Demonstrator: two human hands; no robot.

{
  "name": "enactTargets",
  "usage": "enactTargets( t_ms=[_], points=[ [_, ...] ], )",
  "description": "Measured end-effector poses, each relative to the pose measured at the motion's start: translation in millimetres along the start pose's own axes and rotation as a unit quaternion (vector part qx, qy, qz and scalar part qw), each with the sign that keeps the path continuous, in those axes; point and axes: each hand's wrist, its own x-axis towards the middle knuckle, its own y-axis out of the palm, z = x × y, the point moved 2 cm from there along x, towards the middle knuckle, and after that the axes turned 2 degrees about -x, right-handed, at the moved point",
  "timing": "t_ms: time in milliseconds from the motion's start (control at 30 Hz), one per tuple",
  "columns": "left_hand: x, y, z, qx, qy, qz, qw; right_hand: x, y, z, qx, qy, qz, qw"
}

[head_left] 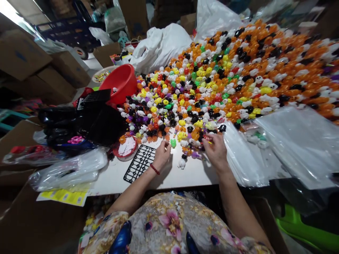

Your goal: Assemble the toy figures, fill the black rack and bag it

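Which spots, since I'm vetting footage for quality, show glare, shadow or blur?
Head view: blown-out light at top left; shiny highlights on the clear bags at right; soft shadow on the table beside the left hand; toys toward the right edge smeared and stretched.

cardboard boxes [22, 56] sit piled at far left, with a dark blue cart [67, 37] behind them.

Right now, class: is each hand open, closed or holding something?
Left hand: fingers curled beside a small green plastic toy; grip cannot be told.
Right hand: fingers bent at the multicoloured plastic toy pile; grip unclear.
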Motion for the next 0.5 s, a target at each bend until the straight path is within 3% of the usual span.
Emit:
enactTargets(
  t_ms=[33, 100, 167, 233, 300, 367, 433, 500],
  points=[
    [5, -2, 2, 0.04, 0.011, -0.009, 0.999, 7, 2, 1, -0.061, -0.044, -0.015, 0.997],
    [12, 0, 2, 0.101, 0.036, -0.007, 0.994, 19, 17, 11, -0.154, -0.112, 0.016, 0.981],
    [16, 8, 1, 0.143, 0.041, 0.013, 0.989, 28, 45, 27, -0.22, -0.157, 0.123, 0.955],
    [19, 17, -2, 0.167, 0.034, 0.04, 0.985, 34, 77, 45, -0.278, -0.176, 0.251, 0.91],
    [22, 24, -4, 0.17, 0.03, 0.056, 0.983, 40, 105, 59, -0.312, -0.168, 0.322, 0.878],
    [24, 25, -4, 0.134, 0.02, 0.05, 0.99, 46, 124, 66, -0.32, -0.154, 0.337, 0.872],
    [23, 22, 0, 0.025, -0.03, 0.029, 0.999, 53, 135, 69, -0.316, -0.139, 0.332, 0.878],
    [20, 15, 5, -0.097, -0.095, 0.011, 0.991, 59, 138, 68, -0.308, -0.118, 0.319, 0.888]
  ],
)
